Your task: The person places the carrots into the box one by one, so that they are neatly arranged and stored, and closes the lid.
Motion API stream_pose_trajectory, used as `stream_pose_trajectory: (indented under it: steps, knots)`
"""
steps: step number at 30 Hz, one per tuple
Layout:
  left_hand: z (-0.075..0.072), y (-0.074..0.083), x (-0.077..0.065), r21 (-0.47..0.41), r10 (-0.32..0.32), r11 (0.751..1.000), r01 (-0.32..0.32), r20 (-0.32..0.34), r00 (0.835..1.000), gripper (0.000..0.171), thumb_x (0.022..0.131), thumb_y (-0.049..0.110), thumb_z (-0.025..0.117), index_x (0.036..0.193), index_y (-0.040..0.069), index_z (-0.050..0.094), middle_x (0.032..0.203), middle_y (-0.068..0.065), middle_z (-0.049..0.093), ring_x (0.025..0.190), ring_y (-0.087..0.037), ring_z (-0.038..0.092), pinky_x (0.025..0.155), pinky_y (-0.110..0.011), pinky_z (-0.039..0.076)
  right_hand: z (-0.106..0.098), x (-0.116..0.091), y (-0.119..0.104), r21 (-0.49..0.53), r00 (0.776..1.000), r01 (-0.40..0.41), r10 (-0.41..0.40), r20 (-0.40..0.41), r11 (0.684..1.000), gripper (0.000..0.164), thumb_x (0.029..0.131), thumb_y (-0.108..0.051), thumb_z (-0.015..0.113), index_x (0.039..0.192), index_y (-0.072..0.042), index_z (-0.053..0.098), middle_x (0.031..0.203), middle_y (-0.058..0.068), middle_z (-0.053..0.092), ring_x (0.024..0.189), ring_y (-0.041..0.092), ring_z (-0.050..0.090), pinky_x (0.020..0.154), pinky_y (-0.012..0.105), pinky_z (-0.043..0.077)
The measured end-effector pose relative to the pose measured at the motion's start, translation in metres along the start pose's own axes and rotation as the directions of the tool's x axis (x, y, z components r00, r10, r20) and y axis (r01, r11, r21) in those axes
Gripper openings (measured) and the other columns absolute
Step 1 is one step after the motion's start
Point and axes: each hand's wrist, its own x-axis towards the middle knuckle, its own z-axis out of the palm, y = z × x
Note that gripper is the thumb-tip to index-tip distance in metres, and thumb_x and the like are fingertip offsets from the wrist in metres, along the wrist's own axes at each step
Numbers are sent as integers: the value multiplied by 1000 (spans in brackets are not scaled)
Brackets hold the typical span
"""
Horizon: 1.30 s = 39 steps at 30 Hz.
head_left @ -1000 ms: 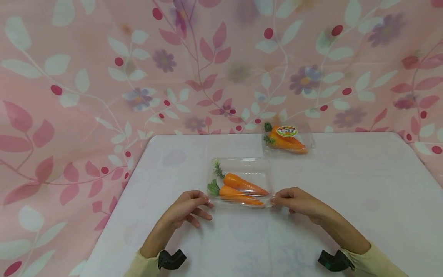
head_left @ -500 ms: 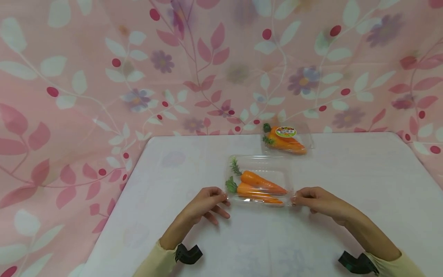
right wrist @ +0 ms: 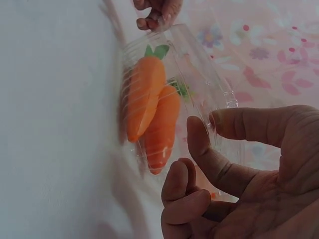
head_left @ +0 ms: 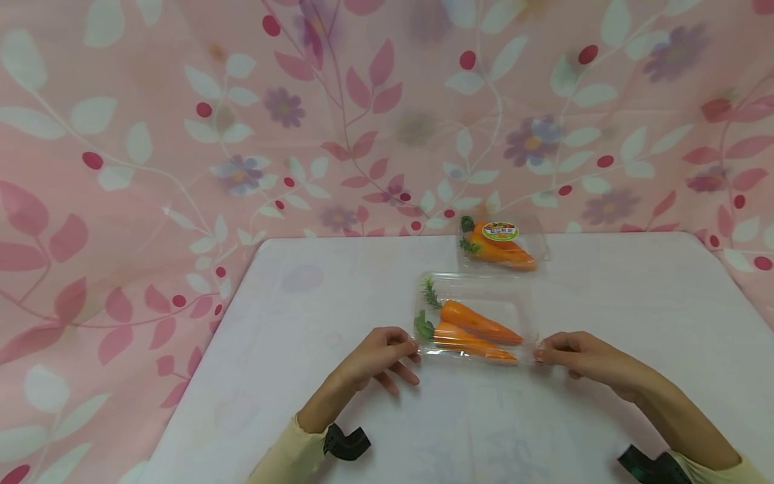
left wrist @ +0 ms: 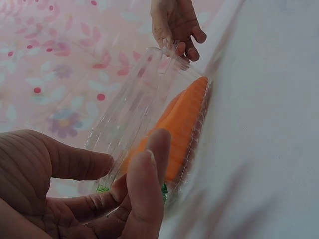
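A clear plastic clamshell box [head_left: 484, 289] holds two orange carrots [head_left: 479, 323] with green tops, lying side by side. My left hand [head_left: 382, 356] pinches the box's near left corner between thumb and forefinger, its other fingers spread. At the near right corner my right hand [head_left: 580, 356] pinches the edge the same way. The left wrist view shows the thumb and forefinger of the left hand [left wrist: 99, 189] at the rim, with a carrot [left wrist: 182, 124] behind the clear wall. In the right wrist view the right hand [right wrist: 239, 169] grips the rim beside the carrots [right wrist: 154, 104].
A second clear box [head_left: 535, 235] of carrots, with an oval label [head_left: 500, 231] on its lid, stands at the table's back edge, just behind the first. A white cloth covers the table [head_left: 314, 289]. Pink floral fabric [head_left: 387, 121] hangs behind it.
Both hands have moved the near box of carrots to the right across the table, keeping their hold on its corners. The labelled box at the back has stayed in place.
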Motion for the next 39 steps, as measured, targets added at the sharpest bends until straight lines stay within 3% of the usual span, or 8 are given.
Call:
stream_pose_trajectory:
  steps: [9, 23, 39]
  knots:
    - [13, 3, 8, 9, 21, 1000, -22, 51, 998, 34, 98, 26, 62, 103, -8, 63, 101, -23, 67, 73, -29, 73, 43, -33, 54, -15, -10, 12, 1, 1000, -20, 20, -6, 1000, 45, 102, -31, 54, 127, 6, 58, 120, 14, 66, 108, 25, 54, 79, 39, 46]
    - [24, 8, 25, 47, 76, 995, -84, 156, 985, 38, 99, 29, 61, 105, -8, 64, 102, -21, 67, 74, -27, 73, 48, -39, 56, -33, -17, 29, 6, 999, -38, 38, -27, 999, 42, 103, -31, 52, 124, 3, 62, 121, 14, 65, 107, 22, 53, 80, 39, 48]
    - [36, 12, 32, 52, 79, 995, -88, 155, 985, 40, 101, 30, 59, 105, -9, 64, 101, -24, 67, 75, -34, 72, 47, -43, 56, -45, -20, 42, 32, 999, -22, 23, -36, 999, 41, 105, -29, 48, 123, 5, 63, 118, 10, 64, 96, 11, 55, 76, 34, 49]
